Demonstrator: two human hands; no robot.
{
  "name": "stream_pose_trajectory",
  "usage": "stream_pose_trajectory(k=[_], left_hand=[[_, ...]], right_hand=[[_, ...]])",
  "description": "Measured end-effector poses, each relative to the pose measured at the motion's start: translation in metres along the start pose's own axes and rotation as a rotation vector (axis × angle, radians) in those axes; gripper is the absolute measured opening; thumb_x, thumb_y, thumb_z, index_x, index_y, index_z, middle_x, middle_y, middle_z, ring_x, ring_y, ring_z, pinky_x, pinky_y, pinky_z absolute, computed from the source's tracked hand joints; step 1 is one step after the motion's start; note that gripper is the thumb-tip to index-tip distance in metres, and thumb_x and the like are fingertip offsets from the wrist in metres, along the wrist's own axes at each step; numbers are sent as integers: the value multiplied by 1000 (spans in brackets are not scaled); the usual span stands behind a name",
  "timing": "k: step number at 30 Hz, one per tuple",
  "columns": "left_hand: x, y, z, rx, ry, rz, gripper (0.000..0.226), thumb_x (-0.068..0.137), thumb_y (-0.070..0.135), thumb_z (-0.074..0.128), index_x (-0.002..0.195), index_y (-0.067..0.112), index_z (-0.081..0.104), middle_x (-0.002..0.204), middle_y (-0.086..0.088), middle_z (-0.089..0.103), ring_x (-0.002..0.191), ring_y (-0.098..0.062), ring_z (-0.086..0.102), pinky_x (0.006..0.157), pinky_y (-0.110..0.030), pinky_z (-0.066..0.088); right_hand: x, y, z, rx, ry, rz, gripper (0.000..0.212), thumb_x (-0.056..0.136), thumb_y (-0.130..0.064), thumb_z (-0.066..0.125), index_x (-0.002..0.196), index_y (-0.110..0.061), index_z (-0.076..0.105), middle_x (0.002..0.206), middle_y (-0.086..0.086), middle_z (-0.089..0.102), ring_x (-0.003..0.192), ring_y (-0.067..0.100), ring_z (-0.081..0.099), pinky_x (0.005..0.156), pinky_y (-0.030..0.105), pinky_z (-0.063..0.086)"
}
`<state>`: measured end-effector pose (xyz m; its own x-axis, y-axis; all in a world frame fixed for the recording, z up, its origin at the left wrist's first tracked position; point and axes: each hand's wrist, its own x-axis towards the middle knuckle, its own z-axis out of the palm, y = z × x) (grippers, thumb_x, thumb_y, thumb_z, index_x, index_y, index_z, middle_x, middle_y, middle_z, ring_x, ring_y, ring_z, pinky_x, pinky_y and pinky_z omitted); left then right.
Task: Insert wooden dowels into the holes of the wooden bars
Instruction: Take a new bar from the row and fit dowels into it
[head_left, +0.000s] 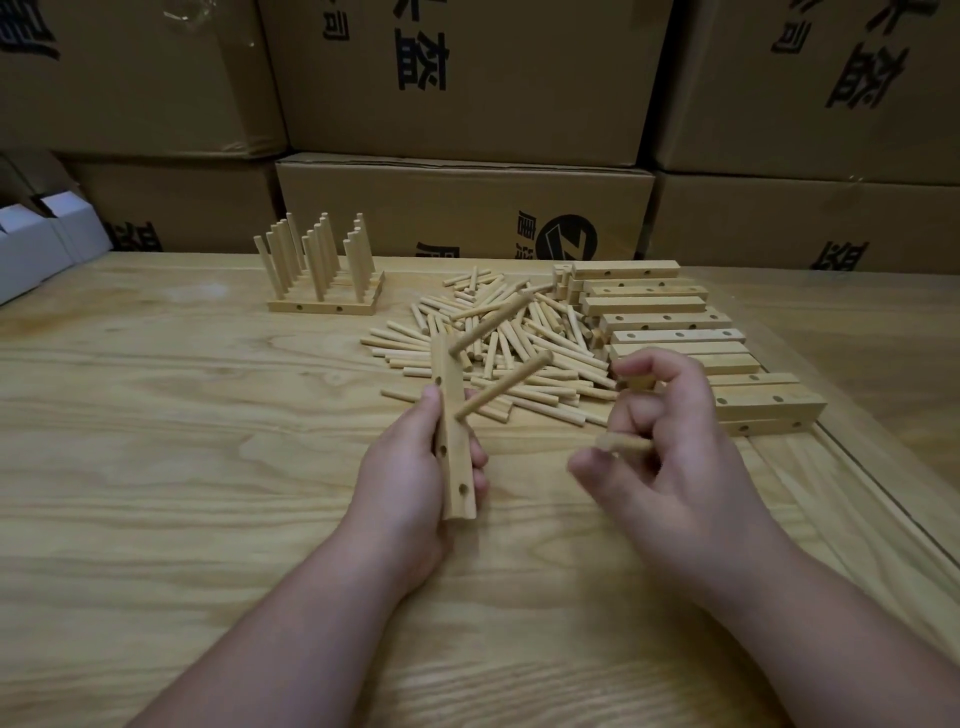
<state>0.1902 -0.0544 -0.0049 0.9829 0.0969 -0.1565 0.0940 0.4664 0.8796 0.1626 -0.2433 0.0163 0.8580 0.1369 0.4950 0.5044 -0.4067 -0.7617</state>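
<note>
Forearms: two bare forearms reach in from the near edge over the pale, grained wooden worktop (156, 415).
Left hand: the left hand (410, 483) has its grip wrapped round a short pale wooden bar (456, 447), thumb on the near face, fingertips curling round the far side.
Held bar: lifted off the worktop, running roughly away from the viewer, with drilled holes showing down its side.
Fitted dowels: two round wooden dowels (506, 382) already stick out of that bar, slanting up and to the right, one near its far end, one near its middle.
Right hand: the right hand (670, 441) hovers just right of the bar, fingers curled, its grip holding two loose pale dowels (623, 443); one pokes out left by the thumb, another shows up by the forefinger. Blurred, so the exact pinch is hard to read.
Dowel pile: a loose heap of short wooden dowels (509, 332) lies on the worktop beyond both hands.
Bar stock: a row of plain drilled wooden bars (670, 322) lies side by side, touching the heap's right edge.
Finished pieces: at the far left, a block of bars with upright dowels (322, 270) stands together, well apart from the hands.
Backdrop: stacked brown cardboard boxes (467, 78) with black print close off the far side.
</note>
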Motion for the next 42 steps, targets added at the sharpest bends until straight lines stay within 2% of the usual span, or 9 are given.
stream_pose_trajectory(k=[5, 9, 12, 15, 18, 22, 29, 35, 42], left_hand=[[2, 1, -1, -89, -6, -42, 45, 106, 43, 43, 106, 5, 66, 58, -8, 50, 41, -18, 40, 42, -24, 36], [2, 0, 0, -108, -15, -39, 44, 106, 44, 42, 106, 7, 67, 59, -7, 47, 42, -16, 37, 42, -24, 33], [2, 1, 1, -126, -17, -21, 43, 106, 43, 43, 96, 13, 73, 58, -6, 46, 41, -14, 36, 42, -23, 31], [0, 3, 3, -119, -35, -11, 50, 105, 43, 43, 77, 25, 79, 57, -2, 47, 40, -12, 37, 41, -23, 32], [-2, 3, 4, -75, -49, 24, 51, 106, 44, 41, 75, 29, 79, 56, -2, 47, 41, -13, 38, 39, -24, 36], [-3, 1, 3, 15, -41, 72, 45, 106, 46, 41, 83, 29, 76, 60, -2, 53, 47, -11, 46, 42, -23, 38], [-4, 1, 2, 16, -19, 85, 43, 105, 46, 41, 85, 30, 76, 61, 2, 55, 50, -9, 50, 43, -23, 39], [-4, 1, 3, -1, -19, 85, 41, 105, 45, 41, 88, 27, 74, 60, 1, 54, 48, -9, 46, 42, -22, 38], [-4, 0, 4, 35, -23, 103, 45, 106, 46, 39, 85, 29, 76, 60, 1, 52, 47, -10, 44, 43, -23, 38]], right_hand=[[-2, 2, 0, 69, -115, 36, 35, 90, -61, 39, 106, -29, 40, 80, -1, 45, 67, 8, 39, 63, 36, 34], [-2, 1, -1, 96, -166, 72, 22, 90, -52, 36, 92, -31, 43, 74, -6, 44, 64, 8, 37, 59, 37, 32], [-3, -2, 0, -20, -191, 14, 21, 94, -53, 38, 87, -35, 45, 72, -9, 49, 60, 5, 42, 55, 31, 38], [-3, -1, 4, -116, -230, 5, 10, 96, -46, 43, 94, -38, 48, 83, -10, 56, 68, 7, 50, 60, 24, 43], [-2, 1, 6, -174, -265, 15, 2, 98, -40, 51, 99, -40, 53, 92, -15, 59, 80, 7, 56, 66, 20, 44], [0, 2, 8, -232, -264, -31, 5, 97, -33, 58, 99, -36, 61, 102, -20, 56, 95, 6, 57, 73, 11, 41], [-3, -1, 14, -211, -304, -98, 15, 90, -37, 62, 104, -35, 62, 93, -24, 48, 82, 10, 53, 66, 12, 39], [-4, 0, 15, -209, -262, -145, 11, 91, -31, 64, 98, -23, 69, 87, -19, 57, 84, 6, 58, 66, 12, 40], [-4, 2, 14, -179, -254, -140, 10, 89, -31, 68, 94, -24, 73, 82, -16, 63, 79, 8, 61, 64, 11, 40]])
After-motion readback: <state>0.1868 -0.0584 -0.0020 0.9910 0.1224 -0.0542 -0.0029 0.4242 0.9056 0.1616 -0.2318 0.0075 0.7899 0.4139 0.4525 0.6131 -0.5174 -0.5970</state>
